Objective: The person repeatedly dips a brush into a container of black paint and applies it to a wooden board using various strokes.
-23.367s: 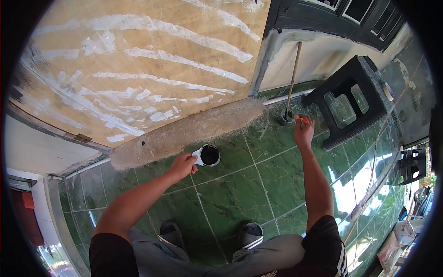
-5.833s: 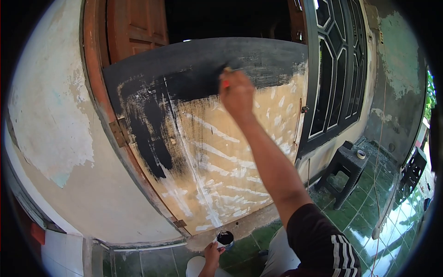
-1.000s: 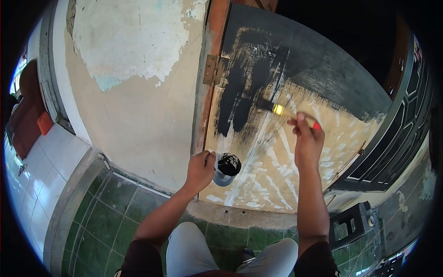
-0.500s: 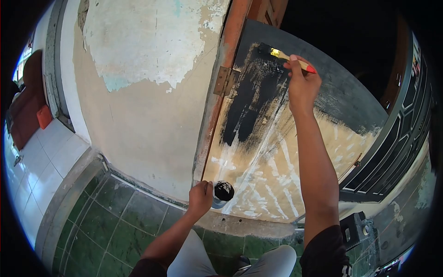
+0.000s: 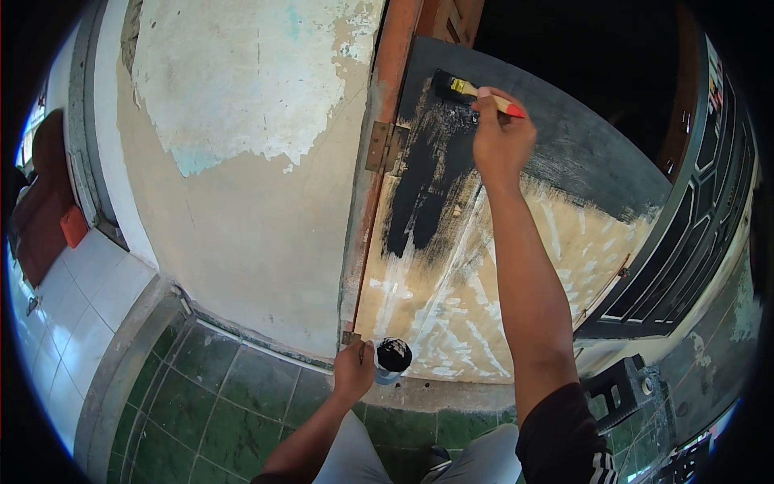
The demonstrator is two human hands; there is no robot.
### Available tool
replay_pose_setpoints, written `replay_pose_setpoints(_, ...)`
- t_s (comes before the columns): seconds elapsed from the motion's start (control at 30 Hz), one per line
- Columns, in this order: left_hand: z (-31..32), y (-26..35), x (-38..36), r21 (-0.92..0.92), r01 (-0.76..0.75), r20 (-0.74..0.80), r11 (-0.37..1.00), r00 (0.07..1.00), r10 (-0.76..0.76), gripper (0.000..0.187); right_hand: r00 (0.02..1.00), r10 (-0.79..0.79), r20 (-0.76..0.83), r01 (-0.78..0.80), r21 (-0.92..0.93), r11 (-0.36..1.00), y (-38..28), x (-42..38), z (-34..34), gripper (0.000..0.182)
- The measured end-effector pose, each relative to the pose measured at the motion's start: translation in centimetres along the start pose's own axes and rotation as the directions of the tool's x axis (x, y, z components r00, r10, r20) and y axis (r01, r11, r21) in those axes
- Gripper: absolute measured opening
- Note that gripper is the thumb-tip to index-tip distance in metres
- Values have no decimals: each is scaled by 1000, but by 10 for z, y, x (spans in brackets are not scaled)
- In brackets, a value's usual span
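My right hand (image 5: 504, 141) is closed round the wooden, red-tipped handle of a paintbrush (image 5: 476, 89). The dark bristles rest against the upper left of a door panel (image 5: 548, 105), on its black-painted part. Below, the panel (image 5: 451, 298) is tan with white streaks, and black strokes run down its left side. My left hand (image 5: 354, 371) is closed on the side of a small cup of black paint (image 5: 394, 355), held low in front of the panel's bottom left corner.
A metal hinge (image 5: 385, 147) joins the panel to the reddish door frame (image 5: 375, 210). Left of it is a wall with peeling paint (image 5: 234, 210). A black plastic stool (image 5: 617, 393) stands at lower right on green floor tiles (image 5: 242, 411). A red-brown chair (image 5: 47, 206) is far left.
My right hand and the brush have moved left across the upper panel, and the bristles are now nearer its left edge. The whole view has shifted slightly. My left hand still holds the cup.
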State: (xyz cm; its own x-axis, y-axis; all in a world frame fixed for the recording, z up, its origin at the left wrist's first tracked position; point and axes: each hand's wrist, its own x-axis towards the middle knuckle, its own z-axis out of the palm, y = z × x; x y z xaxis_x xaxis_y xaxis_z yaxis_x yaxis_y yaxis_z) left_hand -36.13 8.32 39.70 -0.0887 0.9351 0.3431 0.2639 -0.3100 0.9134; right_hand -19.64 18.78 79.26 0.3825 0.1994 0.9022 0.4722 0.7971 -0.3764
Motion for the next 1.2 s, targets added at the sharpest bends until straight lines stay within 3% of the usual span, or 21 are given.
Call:
replay_pose_setpoints(0.2, -4, -4, -6, 4, 18, 15, 1000, 1000, -18, 31, 982, -89, -167, 65, -143, 988, 19, 8, -36, 20)
replay_pose_setpoints(0.33, 0, -7, -7, 31, 18, 18, 999, 1000, -19, 32, 995, -55, -77, 63, 104, 993, -8, -3, -8, 20)
replay_pose_setpoints(0.43, 2, -4, -10, 38, -4, 7, 999, 1000, 4, 32, 999, -31, 34, 29, 50, 998, 0, -5, 18, 20)
replay_pose_setpoints(0.57, -2, -4, -13, 23, 5, 25, 1000, 1000, -5, 33, 985, -148, -88, 135, -138, 981, 26, 2, -10, 19)
replay_pose_setpoints(0.67, -3, -8, -14, 31, 15, 44, 999, 999, -17, 34, 980, -90, -180, 85, -36, 996, 4, -4, -20, 18)
replay_pose_setpoints(0.77, 0, -6, -15, 36, -14, 33, 999, 999, 13, 34, 996, -31, -79, 45, 174, 984, -3, -10, 8, 17)
replay_pose_setpoints(0.9, 0, -3, -18, 23, 0, 42, 1000, 999, -1, 34, 994, -90, -61, 84, -99, 992, 23, -7, 9, 16)
replay_pose_setpoints(1.03, -1, -5, -21, 19, 12, 61, 1000, 998, -13, 34, 970, -91, -226, 77, -71, 995, 13, -2, -21, 19)
replay_pose_setpoints(1.17, 2, -4, -21, 40, 2, 67, 999, 998, -4, 33, 997, -35, -72, 47, 175, 983, 2, -9, 15, 19)
replay_pose_setpoints(1.2, 2, -3, -22, 33, -14, 59, 999, 998, 13, 33, 1000, 4, -14, -2, 133, 991, 0, -11, 22, 17)
